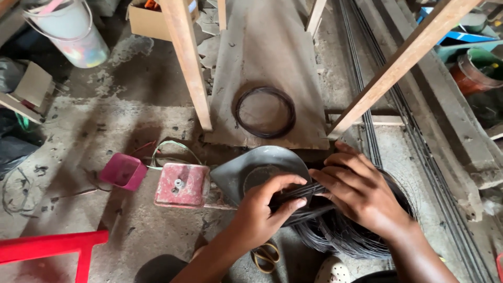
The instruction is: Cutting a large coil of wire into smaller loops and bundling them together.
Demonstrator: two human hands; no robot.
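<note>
Wire coil (346, 230) lies on the floor by a grey pan (246, 167), w/ a bunch of strands pulled up. Left hand (262, 209) grip pinches the bunch; right hand (361, 191) fingers press it flat. Looks mid-gathering; next prob. needs firm hold, strands kept aligned.

1. Open brown cardboard box (149, 18), far side of the left wooden post (187, 63), orange bits inside
2. Small tan cardboard piece (32, 84), well left of that post, flat, plain
</note>
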